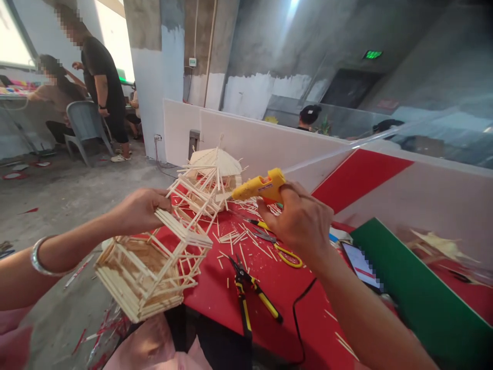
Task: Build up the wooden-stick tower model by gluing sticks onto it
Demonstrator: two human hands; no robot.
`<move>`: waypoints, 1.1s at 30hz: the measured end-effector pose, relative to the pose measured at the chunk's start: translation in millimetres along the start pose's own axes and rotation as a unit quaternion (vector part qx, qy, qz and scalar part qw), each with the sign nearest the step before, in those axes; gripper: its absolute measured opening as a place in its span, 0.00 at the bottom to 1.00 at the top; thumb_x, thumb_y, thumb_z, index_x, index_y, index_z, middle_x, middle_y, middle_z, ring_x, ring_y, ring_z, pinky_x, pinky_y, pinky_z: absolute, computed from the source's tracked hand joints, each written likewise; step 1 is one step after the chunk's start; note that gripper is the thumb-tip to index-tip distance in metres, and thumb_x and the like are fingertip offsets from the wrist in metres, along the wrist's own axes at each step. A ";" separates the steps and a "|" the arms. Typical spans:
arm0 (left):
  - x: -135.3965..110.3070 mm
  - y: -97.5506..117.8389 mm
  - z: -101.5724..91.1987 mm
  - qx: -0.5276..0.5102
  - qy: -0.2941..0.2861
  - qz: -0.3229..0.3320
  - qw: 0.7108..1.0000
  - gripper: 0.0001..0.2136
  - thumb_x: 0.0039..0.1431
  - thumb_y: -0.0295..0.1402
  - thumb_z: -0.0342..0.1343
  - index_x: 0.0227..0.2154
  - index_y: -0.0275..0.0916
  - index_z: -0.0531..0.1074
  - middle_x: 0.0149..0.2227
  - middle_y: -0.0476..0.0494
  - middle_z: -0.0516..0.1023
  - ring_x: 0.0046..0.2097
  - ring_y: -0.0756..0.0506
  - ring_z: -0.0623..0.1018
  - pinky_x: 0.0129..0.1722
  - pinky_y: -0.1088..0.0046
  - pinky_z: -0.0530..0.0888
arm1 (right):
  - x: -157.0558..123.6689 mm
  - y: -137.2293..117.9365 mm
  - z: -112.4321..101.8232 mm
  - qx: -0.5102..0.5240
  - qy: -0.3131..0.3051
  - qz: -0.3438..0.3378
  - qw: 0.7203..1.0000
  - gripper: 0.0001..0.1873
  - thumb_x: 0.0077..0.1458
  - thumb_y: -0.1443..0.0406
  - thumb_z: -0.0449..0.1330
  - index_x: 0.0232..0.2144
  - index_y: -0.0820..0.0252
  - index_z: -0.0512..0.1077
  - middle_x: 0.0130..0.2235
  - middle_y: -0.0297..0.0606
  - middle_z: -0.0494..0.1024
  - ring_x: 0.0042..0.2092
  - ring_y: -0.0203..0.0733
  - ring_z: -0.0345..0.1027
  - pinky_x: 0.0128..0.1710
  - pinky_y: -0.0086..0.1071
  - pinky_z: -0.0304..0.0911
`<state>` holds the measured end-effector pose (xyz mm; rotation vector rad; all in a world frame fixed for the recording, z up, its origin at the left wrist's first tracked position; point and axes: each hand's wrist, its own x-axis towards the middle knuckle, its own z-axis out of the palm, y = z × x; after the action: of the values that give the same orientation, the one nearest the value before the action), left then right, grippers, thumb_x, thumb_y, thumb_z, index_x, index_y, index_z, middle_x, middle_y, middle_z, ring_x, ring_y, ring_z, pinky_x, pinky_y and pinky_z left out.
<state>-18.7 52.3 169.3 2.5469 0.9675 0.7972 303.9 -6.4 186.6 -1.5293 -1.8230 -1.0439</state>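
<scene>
My left hand [144, 210] is closed on the upper frame of a wooden stick model [154, 272], a many-sided tower of thin pale sticks. The model is tilted, its wide base toward my lap. A yellow hot glue gun [258, 188] is gripped in my right hand [304, 218], its nozzle pointing left at the sticks near the model's top. Whether the nozzle touches a stick I cannot tell. Behind them stands another stick model with a round, cone-like roof [215, 160]. My right fingertips are partly hidden behind the gun.
Black-and-yellow pliers [246, 288] and yellow-handled scissors [287, 254] lie on the red table [215, 313] among loose sticks [234, 236]. A black cord [296, 313] runs along the right. Beyond it are a phone [362, 267] and a green board [416, 293]. People [103, 82] are at the back left.
</scene>
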 end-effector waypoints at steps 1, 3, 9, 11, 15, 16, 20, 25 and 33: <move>1.7 -0.3 0.1 0.000 -0.004 0.000 1.000 0.12 0.51 0.33 0.57 0.15 0.38 0.71 0.22 0.49 0.71 0.23 0.52 0.69 0.23 0.77 0.62 | 0.7 0.3 1.0 0.001 -0.001 -0.004 1.000 0.17 0.57 0.56 0.57 0.41 0.64 0.73 0.35 0.43 0.79 0.31 0.41 0.70 0.26 0.33 0.46; 4.1 -0.3 0.7 -0.009 -0.012 0.000 1.000 0.10 0.50 0.33 0.58 0.16 0.39 0.73 0.22 0.49 0.71 0.23 0.52 0.70 0.23 0.77 0.63 | 2.4 0.9 3.6 0.005 -0.011 -0.006 1.000 0.16 0.57 0.58 0.57 0.41 0.64 0.73 0.37 0.44 0.80 0.32 0.41 0.70 0.26 0.33 0.46; 8.0 1.6 4.3 -0.048 -0.020 0.014 0.999 0.07 0.50 0.33 0.60 0.19 0.42 0.77 0.24 0.50 0.75 0.25 0.51 0.73 0.25 0.78 0.65 | 5.0 5.6 10.5 -0.007 -0.047 0.013 0.999 0.17 0.55 0.59 0.56 0.42 0.64 0.73 0.37 0.44 0.80 0.29 0.41 0.68 0.25 0.34 0.42; 8.7 1.4 5.4 -0.045 -0.021 0.009 0.999 0.08 0.50 0.34 0.60 0.18 0.41 0.77 0.24 0.50 0.75 0.25 0.51 0.73 0.25 0.78 0.65 | 4.7 7.0 10.9 -0.008 -0.060 0.015 0.998 0.17 0.54 0.59 0.55 0.41 0.64 0.73 0.36 0.44 0.80 0.28 0.41 0.67 0.26 0.34 0.42; 9.1 -0.3 6.3 -0.042 -0.028 0.009 0.999 0.08 0.51 0.35 0.60 0.20 0.41 0.77 0.25 0.49 0.76 0.25 0.51 0.74 0.25 0.78 0.66 | 3.8 6.7 10.0 -0.018 -0.075 0.018 0.997 0.17 0.55 0.59 0.55 0.42 0.64 0.74 0.36 0.44 0.81 0.27 0.40 0.67 0.25 0.34 0.40; 9.0 -0.6 6.2 -0.040 -0.028 0.009 0.999 0.09 0.51 0.36 0.60 0.20 0.41 0.77 0.25 0.49 0.76 0.25 0.51 0.74 0.25 0.78 0.66 | 3.7 6.1 9.6 -0.025 -0.078 0.018 0.996 0.17 0.55 0.59 0.55 0.42 0.64 0.74 0.36 0.44 0.81 0.27 0.40 0.67 0.25 0.33 0.40; 8.5 -0.5 5.0 -0.037 -0.036 0.009 0.999 0.08 0.52 0.36 0.60 0.20 0.40 0.78 0.25 0.49 0.76 0.25 0.52 0.74 0.25 0.79 0.66 | 3.9 4.4 8.7 -0.040 -0.075 0.010 0.996 0.16 0.55 0.59 0.56 0.41 0.63 0.74 0.37 0.42 0.81 0.27 0.41 0.68 0.25 0.33 0.40; 7.7 2.9 3.1 -0.039 -0.061 -0.004 0.997 0.07 0.52 0.33 0.59 0.23 0.38 0.78 0.27 0.49 0.77 0.28 0.53 0.74 0.28 0.81 0.66 | 3.0 5.7 10.1 -0.039 -0.061 -0.004 0.997 0.16 0.55 0.61 0.55 0.42 0.64 0.74 0.36 0.41 0.81 0.28 0.41 0.68 0.25 0.33 0.41; 5.3 -1.0 6.7 -0.060 -0.051 0.003 0.997 0.08 0.53 0.33 0.59 0.22 0.38 0.78 0.26 0.50 0.76 0.27 0.54 0.73 0.28 0.81 0.65 | 2.0 7.5 12.6 -0.028 -0.047 -0.017 0.998 0.15 0.55 0.62 0.55 0.42 0.64 0.74 0.35 0.41 0.80 0.29 0.41 0.67 0.25 0.33 0.42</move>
<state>-12.0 56.1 165.6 2.4625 0.8552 0.6980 311.7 5.6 182.7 -1.6099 -1.9048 -1.0632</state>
